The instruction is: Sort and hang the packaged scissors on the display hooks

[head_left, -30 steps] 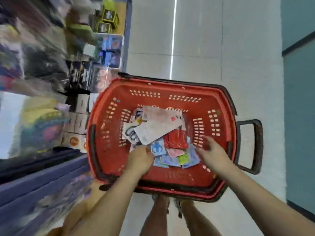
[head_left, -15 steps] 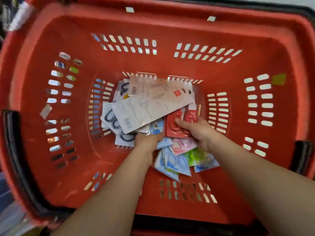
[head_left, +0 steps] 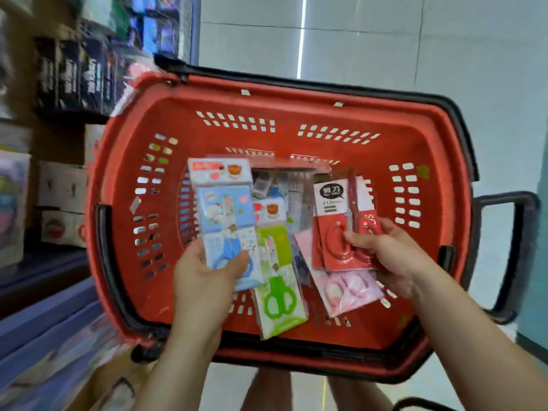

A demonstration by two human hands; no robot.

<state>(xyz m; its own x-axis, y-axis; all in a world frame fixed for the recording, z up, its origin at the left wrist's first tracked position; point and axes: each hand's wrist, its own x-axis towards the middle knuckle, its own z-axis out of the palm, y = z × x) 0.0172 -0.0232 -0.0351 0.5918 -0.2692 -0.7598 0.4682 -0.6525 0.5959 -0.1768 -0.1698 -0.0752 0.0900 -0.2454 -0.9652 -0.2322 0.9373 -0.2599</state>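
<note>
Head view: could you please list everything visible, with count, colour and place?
basket: one, red with black rim, centre of view.
blue scissors pack: one, blue, held over the basket's left.
green scissors pack: one, green, just right of the blue one.
red scissors packs: at least two, red, held over the basket's right.
pink scissors pack: one, pink, beneath the red ones.
loose packs: several, blurred, on the basket bottom.
shelves: several, blurred mixed-colour stock, far left.
floor: one, pale tiles, beyond the basket.
left hand: one, gripping the blue scissors pack.
right hand: one, pinching the red scissors packs.
</note>
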